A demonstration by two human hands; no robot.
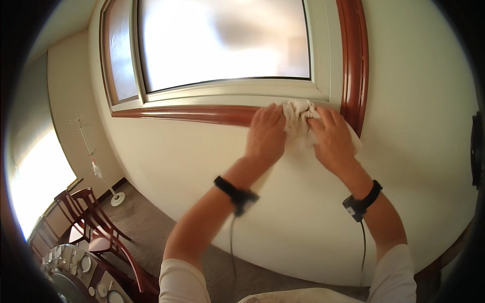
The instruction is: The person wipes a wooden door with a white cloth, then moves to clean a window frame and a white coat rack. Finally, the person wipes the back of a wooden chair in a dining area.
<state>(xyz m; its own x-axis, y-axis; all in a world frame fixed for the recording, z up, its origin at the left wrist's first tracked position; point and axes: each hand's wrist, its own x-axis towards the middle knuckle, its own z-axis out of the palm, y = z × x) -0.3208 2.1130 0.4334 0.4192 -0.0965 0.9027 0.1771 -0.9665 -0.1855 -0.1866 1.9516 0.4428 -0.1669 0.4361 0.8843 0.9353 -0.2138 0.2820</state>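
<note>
A crumpled white cloth [301,117] lies against the lower right part of the window's reddish-brown wooden trim [197,114]. My left hand [267,132] is at the cloth's left edge, its fingers curled over the trim; whether they grip the cloth is hidden. On the other side my right hand [331,134] has fingers and thumb closed on the cloth, near the corner of the trim. Part of the cloth hangs below and behind the right hand. Above both hands is the white window frame [227,91] with a bright frosted pane [227,41]. Each wrist wears a black strap with a small cabled device.
Down at the left stands a round table [94,278] set with dishes, with dark red wooden chairs [100,242] beside it. A white coat stand [118,199] is near the far corner. At the right rim a dark object [476,151] is on the wall.
</note>
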